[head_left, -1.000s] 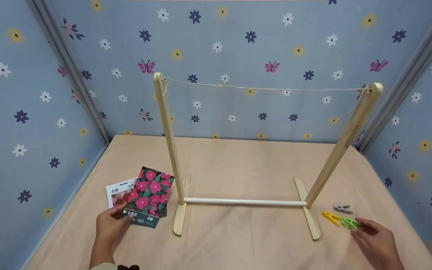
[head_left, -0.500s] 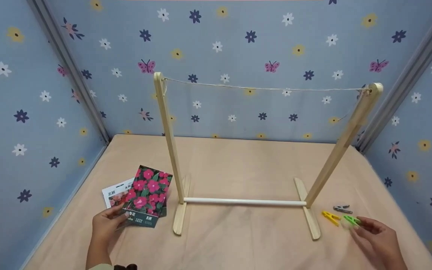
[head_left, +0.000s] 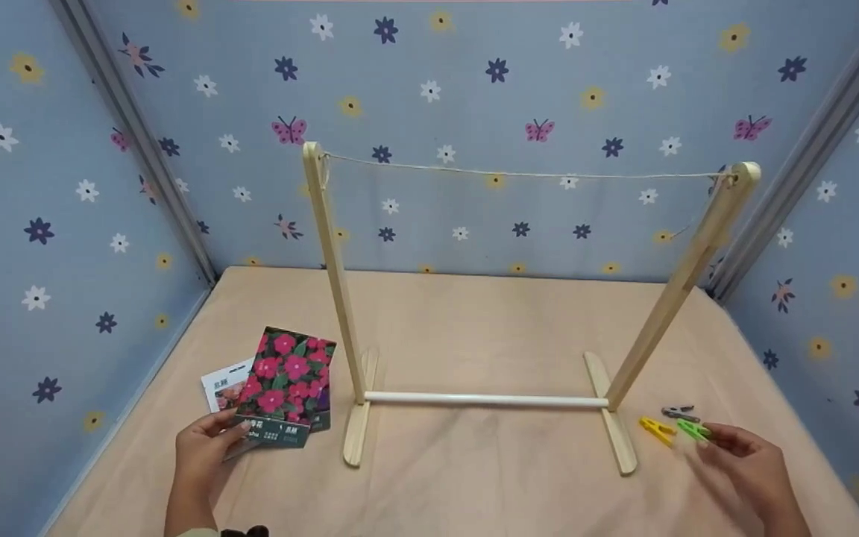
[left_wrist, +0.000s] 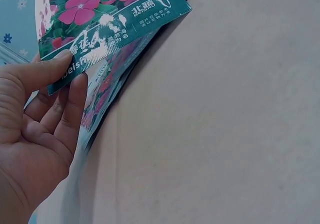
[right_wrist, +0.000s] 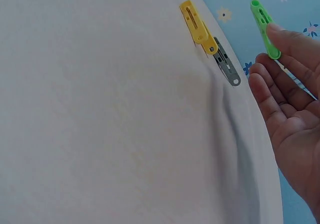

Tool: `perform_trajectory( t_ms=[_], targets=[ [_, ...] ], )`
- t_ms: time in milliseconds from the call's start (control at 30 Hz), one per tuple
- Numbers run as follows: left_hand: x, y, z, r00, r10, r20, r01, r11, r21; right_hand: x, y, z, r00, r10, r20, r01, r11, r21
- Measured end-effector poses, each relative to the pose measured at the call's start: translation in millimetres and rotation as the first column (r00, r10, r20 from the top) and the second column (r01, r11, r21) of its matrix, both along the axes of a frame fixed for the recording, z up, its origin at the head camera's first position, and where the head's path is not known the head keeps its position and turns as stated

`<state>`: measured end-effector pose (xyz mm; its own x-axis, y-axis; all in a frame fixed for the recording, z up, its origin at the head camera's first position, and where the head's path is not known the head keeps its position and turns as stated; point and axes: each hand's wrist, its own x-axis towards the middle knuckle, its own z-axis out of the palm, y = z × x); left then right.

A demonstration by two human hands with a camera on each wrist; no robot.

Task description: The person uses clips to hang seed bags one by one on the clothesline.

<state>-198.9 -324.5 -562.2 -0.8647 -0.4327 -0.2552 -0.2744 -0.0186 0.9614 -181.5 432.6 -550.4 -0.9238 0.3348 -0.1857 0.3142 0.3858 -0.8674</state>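
My left hand pinches the lower edge of a seed packet printed with pink flowers, thumb on its teal label. The left wrist view shows the seed packet raised off another flowered packet beneath, with the left hand at its corner. My right hand pinches the end of a green clothes peg at the table's right. The green peg is off the cloth in the right hand. A yellow peg and a grey peg lie beside it.
A wooden drying rack stands mid-table with a string across its top and a white bar at its base. A white packet lies under the flowered one. Floral walls close three sides of the beige cloth.
My left hand has drawn the flowered packet slightly left and toward me. My right hand has lifted the green peg a little off the cloth, toward the grey peg.
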Motion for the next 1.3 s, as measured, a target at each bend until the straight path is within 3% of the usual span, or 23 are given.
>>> perform_trajectory(
  t_ms=[200,633,900,1067,1300],
  targets=[
    [3.0,-2.8,0.0,1.000,0.027,-0.010,-0.027,0.999,0.029,1.1,-5,6.7,0.998,0.035,-0.052,-0.033,0.999,0.034],
    [8.2,-4.4,0.5,0.992,0.060,-0.110,-0.046,0.991,0.128,2.3,-14,19.4,0.982,0.089,-0.167,-0.082,0.995,0.048],
    [8.3,-7.5,-4.2,0.977,0.020,-0.211,0.003,0.994,0.108,1.7,-18,28.2,0.974,0.110,-0.198,-0.099,0.993,0.062],
    [2.6,-13.4,-15.0,0.960,0.001,-0.279,0.033,0.992,0.118,1.0,-20,35.0,0.966,0.142,-0.218,-0.127,0.989,0.079],
    [-5.6,-20.0,-23.0,0.955,-0.036,-0.295,0.060,0.996,0.072,2.1,-21,42.2,0.953,0.172,-0.249,-0.164,0.985,0.054]
  ],
)
